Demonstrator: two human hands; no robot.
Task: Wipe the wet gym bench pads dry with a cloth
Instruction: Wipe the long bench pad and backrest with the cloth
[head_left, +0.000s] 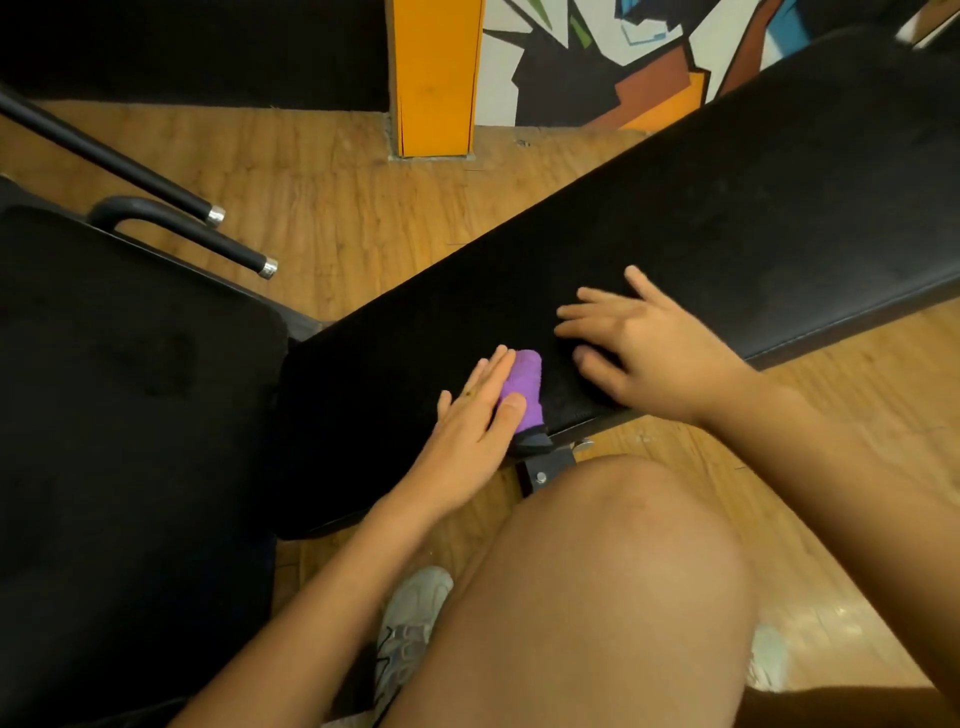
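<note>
Carefully: left hand (475, 410) flat on cloth (522, 384) (no grip) at the pad (727, 208) near edge, right hand (641, 345) splayed; cloth could slip off.

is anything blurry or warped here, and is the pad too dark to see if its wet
Head view: the right hand is smeared by motion, while the left hand on the purple cloth looks sharper; the wide lens bows the long pad and the floor planks; that pad shows almost no detail, so wetness cannot be told.
</note>
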